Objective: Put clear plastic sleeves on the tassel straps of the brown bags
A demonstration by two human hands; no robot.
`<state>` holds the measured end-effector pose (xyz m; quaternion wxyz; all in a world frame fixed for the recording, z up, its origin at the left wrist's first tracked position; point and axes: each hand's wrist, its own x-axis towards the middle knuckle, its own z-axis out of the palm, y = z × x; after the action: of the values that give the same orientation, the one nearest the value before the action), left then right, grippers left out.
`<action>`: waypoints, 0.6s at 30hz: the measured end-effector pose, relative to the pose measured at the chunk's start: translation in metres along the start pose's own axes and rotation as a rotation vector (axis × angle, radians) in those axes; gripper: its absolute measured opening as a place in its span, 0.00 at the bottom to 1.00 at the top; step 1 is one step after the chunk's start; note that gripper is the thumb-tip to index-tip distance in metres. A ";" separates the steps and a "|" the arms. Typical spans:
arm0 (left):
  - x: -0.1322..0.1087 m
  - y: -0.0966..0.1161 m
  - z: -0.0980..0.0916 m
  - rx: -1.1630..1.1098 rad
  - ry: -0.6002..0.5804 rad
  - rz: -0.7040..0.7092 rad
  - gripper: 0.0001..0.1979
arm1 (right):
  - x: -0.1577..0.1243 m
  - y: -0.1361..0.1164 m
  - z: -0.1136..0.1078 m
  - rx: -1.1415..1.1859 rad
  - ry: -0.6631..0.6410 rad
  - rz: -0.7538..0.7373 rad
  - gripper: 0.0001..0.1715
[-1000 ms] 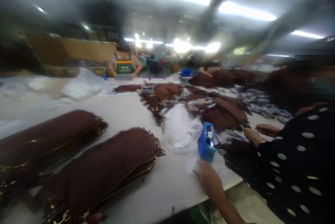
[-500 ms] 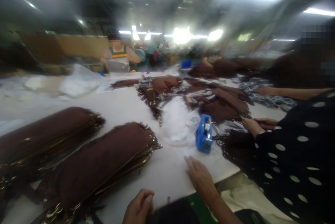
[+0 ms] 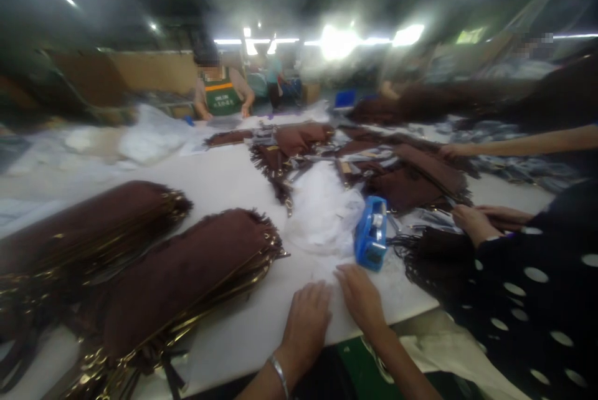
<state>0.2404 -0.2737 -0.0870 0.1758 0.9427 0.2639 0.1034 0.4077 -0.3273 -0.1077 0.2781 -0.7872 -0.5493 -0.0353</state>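
At the near edge of the white desk [image 3: 224, 182], both of the wearer's hands lay palm down, side by side and almost touching. The left hand [image 3: 306, 319], with a thin silver bracelet [image 3: 280, 375] at the wrist, had its fingers [image 3: 317, 291] loose and stretched flat on the bare surface, grasping nothing. The right hand [image 3: 359, 297] rested the same way, fingers [image 3: 346, 272] released and extended. Half a second earlier the left hand had been curled in a loose fist below the desk's edge. It had since come up and flattened beside the right, which had barely shifted, so both hands were now empty and on the surface together. Just beyond the right fingertips, apart from them, stood a blue tape dispenser [image 3: 371, 241], and behind it lay a heap of clear plastic bags [image 3: 322, 210]. To the left lay a long stack of brown fringed bags [image 3: 187, 275] with gold hardware, and a second stack [image 3: 93, 225] lay farther left. On the right, a co-worker in a black polka-dot sleeve [image 3: 527, 288] had a hand [image 3: 471, 222] over dark fringe [image 3: 430, 257]. Another person's bare arm [image 3: 514, 146] reached across more brown pieces behind. Far across the desk stood a person in a green apron [image 3: 222, 95]. Everything was blurred.
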 end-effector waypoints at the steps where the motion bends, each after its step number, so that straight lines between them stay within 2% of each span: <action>1: 0.001 0.002 0.001 0.021 -0.007 0.001 0.25 | 0.003 0.001 0.003 0.000 -0.004 0.019 0.14; 4: 0.002 0.006 0.003 0.071 -0.013 -0.001 0.22 | 0.012 0.004 0.012 -0.006 -0.014 0.078 0.17; 7: 0.002 0.005 0.006 0.099 -0.008 0.005 0.21 | 0.018 0.007 0.015 0.016 -0.029 0.131 0.13; 12: 0.005 0.006 0.020 0.087 0.015 0.006 0.27 | 0.023 0.016 0.011 0.096 -0.052 0.221 0.07; 18: 0.017 0.013 0.032 0.042 0.018 -0.029 0.25 | 0.023 0.025 0.004 0.234 -0.086 0.320 0.11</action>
<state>0.2697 -0.2837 -0.1100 0.1551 0.9413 0.2812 0.1039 0.4381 -0.3120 -0.1130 0.3460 -0.8276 -0.4289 0.1073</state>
